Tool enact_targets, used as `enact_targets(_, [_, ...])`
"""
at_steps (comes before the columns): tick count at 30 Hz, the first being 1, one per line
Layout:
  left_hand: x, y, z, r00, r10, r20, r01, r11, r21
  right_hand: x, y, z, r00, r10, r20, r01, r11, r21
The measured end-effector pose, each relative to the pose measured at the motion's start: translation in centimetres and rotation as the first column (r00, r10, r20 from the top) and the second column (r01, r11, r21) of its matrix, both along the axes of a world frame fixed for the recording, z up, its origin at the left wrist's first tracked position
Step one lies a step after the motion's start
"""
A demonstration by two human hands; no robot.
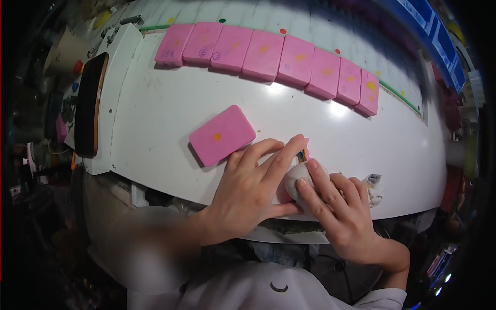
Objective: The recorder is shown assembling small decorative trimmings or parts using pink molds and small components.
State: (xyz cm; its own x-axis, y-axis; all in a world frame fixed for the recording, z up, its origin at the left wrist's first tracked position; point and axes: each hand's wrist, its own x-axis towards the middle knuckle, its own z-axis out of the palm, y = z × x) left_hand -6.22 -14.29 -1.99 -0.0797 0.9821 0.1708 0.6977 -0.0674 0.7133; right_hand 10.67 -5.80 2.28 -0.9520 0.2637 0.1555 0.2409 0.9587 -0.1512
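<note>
Hands: my left hand (pixel 248 191) is spread wide, index finger and thumb well apart; my right hand (pixel 338 206) is bent over, its fingertips on a rounded white pad (pixel 293 188) and its thumb hidden.
Pink piece: under and between my two hands, near the front edge of the bench (pixel 160 129); I see only slivers of the pink piece (pixel 308 148), with a multicoloured patch (pixel 301 155) beside my left index fingertip. How firmly my left hand grips it, I cannot tell.
Pad: against the inner side of my left hand, covering much of the pink piece; its material is unclear.
Crumpled cloth: a whitish crumpled cloth (pixel 375 190) lies just right of my right hand.
Lone block: a rounded pink block (pixel 222 137) with one yellow spot lies at an angle beyond my left knuckles, just beside them; contact is unclear.
Row: eight pink blocks (pixel 263 49) with yellow marks stand side by side along the far side, well apart from my hands.
Left edge: a dark, phone-like slab (pixel 89 106) with a brown rim.
</note>
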Motion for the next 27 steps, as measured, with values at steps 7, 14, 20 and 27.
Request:
enact_targets(7, [0.4, -0.1, 0.3, 1.0, -0.013, -0.006, 0.013, 1.0, 0.0, 1.4, 1.6, 1.6, 0.982, -0.163, -0.093, 0.152, 0.982, -0.109])
enact_targets(14, [0.9, 0.5, -0.1, 0.999, -0.016, -0.037, 0.016, 1.0, 0.002, 1.7, 1.1, 0.8, 0.986, -0.157, -0.054, 0.148, 0.979, -0.137])
enact_targets(20, [1.0, 0.7, 0.1, 1.0, -0.015, -0.012, 0.015, 1.0, -0.022, 1.1, 0.9, -0.5, 0.965, -0.135, -0.227, 0.136, 0.991, -0.012])
enact_targets(27, [0.8, 0.8, -0.1, 1.0, 0.018, -0.015, -0.018, 1.0, 0.0, -0.2, 1.0, 0.5, 0.999, -0.044, 0.024, 0.042, 0.994, 0.097])
